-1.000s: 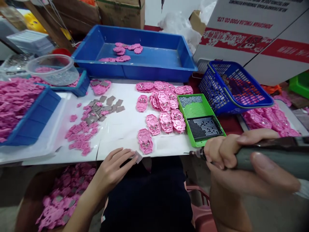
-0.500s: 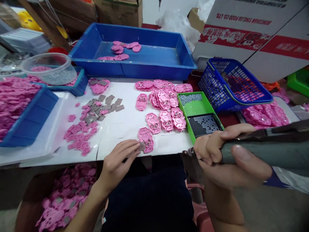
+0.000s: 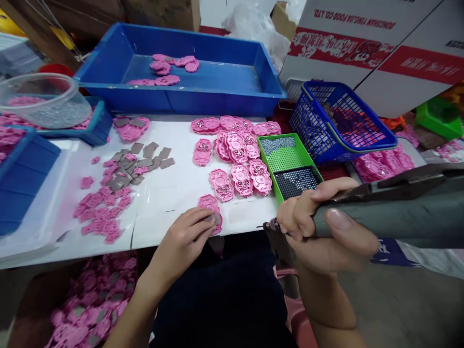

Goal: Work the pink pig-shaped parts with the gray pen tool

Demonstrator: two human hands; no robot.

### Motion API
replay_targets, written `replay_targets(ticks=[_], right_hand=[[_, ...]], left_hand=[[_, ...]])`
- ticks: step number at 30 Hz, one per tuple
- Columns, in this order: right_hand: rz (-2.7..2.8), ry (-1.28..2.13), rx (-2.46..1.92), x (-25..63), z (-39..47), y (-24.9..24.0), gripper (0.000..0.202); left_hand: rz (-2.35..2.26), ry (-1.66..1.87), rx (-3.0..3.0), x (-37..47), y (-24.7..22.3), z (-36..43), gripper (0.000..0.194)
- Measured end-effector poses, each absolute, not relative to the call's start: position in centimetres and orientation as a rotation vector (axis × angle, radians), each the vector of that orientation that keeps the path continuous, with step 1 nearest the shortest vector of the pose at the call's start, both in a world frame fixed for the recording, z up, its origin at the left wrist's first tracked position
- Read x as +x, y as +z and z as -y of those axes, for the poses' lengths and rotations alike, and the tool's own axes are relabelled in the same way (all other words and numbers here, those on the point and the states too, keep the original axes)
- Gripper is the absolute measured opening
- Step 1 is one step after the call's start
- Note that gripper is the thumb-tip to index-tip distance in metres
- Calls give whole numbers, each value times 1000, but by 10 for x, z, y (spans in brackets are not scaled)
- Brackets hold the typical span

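My left hand pinches a small grey plate over the lower part of a pink plastic piece at the table's front edge. Wrapped round a grey-green power screwdriver is my right hand; the tool's thin bit points left, just off the table edge. Behind the left hand lie several pink pieces with shiny metal parts. A green tray of small screws stands to their right. Loose grey plates and small pink parts are spread on the left.
A large blue tray with a few pink pieces stands at the back. Blue bins flank the left side, with a clear tub. A blue basket stands at the right. Below the table's left side is a heap of pink pieces.
The view has shifted to the right. My left hand has brought the grey plate from beside the pink piece onto it. My right hand with the screwdriver has moved slightly nearer the left hand.
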State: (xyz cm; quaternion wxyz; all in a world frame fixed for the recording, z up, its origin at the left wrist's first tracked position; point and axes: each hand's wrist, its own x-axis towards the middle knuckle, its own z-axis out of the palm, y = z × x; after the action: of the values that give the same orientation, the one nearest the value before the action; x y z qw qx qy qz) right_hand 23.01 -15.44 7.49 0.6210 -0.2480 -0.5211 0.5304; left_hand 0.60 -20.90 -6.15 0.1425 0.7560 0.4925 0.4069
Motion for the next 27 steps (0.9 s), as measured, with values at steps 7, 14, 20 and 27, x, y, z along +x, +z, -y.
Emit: replay_targets(ticks=[7,14,20,27], right_hand=[[1168,1193,-614,227,155,67,4],[1159,1197,-739,225,151,43,15],[1134,1246,-772,220,151,30,22],[1175,1287,-723,218,150,26,18]], left_hand=[[-1493,1322,2081,54,-70,205,6],[-1565,1416,2091,104,-69,218,14],[-1597,1447,2185,106,-65,222,18],[-1657,1381,2086,109,-63,225,22]])
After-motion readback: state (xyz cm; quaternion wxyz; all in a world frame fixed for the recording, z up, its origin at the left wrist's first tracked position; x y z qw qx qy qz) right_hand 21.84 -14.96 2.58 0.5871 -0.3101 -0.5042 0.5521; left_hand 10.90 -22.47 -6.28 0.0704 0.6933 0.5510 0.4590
